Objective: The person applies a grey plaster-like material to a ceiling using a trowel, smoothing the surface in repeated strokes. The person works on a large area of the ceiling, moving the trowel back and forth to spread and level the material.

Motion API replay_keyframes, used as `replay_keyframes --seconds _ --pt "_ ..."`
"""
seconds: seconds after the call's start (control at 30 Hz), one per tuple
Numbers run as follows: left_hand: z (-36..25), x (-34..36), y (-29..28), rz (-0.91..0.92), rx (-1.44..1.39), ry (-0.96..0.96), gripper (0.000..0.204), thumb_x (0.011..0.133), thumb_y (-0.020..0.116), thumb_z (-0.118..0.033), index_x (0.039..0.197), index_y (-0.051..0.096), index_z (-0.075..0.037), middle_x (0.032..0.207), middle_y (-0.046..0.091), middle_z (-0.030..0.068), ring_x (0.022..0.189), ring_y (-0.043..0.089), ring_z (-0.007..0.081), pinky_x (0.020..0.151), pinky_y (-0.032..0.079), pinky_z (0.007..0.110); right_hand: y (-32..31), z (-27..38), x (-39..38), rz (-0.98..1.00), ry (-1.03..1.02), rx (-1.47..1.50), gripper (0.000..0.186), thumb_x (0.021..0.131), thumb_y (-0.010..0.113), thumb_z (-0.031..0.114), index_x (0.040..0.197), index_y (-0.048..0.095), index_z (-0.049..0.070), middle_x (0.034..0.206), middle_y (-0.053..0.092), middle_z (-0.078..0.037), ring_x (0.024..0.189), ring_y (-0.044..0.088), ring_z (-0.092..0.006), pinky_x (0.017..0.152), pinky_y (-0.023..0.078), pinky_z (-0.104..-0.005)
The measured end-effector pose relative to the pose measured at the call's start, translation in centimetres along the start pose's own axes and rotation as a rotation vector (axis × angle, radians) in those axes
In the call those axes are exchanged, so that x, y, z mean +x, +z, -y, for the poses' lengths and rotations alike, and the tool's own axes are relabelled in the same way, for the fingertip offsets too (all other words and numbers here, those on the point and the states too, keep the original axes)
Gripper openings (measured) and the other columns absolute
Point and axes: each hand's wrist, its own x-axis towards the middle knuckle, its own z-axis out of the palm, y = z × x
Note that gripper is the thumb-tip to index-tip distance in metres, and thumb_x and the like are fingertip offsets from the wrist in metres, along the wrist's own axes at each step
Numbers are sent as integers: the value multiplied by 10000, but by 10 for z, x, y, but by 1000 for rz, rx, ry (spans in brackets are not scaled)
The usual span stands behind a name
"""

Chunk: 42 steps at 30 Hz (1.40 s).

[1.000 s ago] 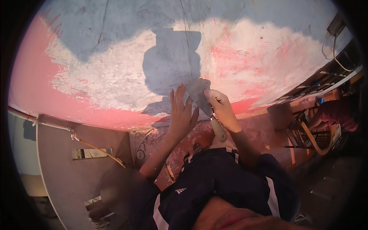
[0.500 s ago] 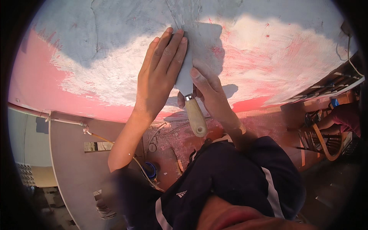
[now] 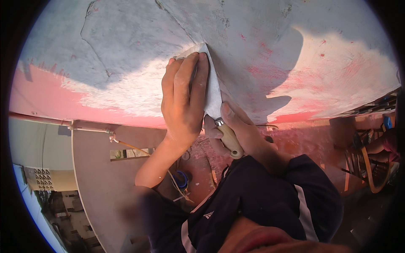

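Observation:
A wide putty knife (image 3: 213,95) with a steel blade and a wooden handle is tilted against a wall (image 3: 139,55) painted pink and smeared grey-white. My left hand (image 3: 183,90) rests on the blade, its bent fingers side by side and pressing near the broad edge; the thumb is hidden. Around the neck and upper handle, my right hand (image 3: 240,122) is closed, thumb on the near side and curled fingers on the other. Most of the blade's left part is behind my left fingers. Thin cracks run through the grey area above.
Below the wall lies a reddish, dusty floor (image 3: 291,141). A blue round object (image 3: 181,179) stands beside a hose at lower left, near a pipe (image 3: 90,127). At right, a curved wooden chair (image 3: 371,168) is next to another person's arm or leg.
The view has shifted. My left fingers, flatter before, are now more bent on the blade. The putty knife stands more tilted, and my right hand is closer round its handle.

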Motion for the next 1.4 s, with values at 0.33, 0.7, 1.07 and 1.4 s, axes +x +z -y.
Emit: replay_keyframes --seconds 0.33,0.7,1.07,1.4 --pt "-2 5 2 -13 66 2 346 724 724 -8 1066 764 27 1188 637 80 1075 575 261 986 543 441 14 1 -1 -120 68 38 628 1094 314 470 1592 188 110 788 454 -22 459 400 -72 400 353 -212" --pt "-2 13 6 -68 -15 -2 356 686 750 -25 1038 772 21 1119 653 67 1055 582 245 975 553 433 20 5 -1 -153 49 -17 603 1102 299 452 1594 209 115 774 430 -19 470 382 -64 424 346 -205" --pt "-8 17 13 -138 37 9 322 675 748 -37 993 790 -9 1053 685 33 990 599 211 902 592 368 17 8 -5 -195 39 3 585 1110 303 408 1593 204 95 767 438 -21 454 390 -56 402 352 -206" --pt "-12 28 15 -196 212 44 328 689 717 -61 999 815 -100 1031 731 -14 845 596 140 769 610 261 13 18 -4 -145 11 -64 608 1100 319 439 1587 193 99 767 451 -25 443 365 -58 398 355 -204"
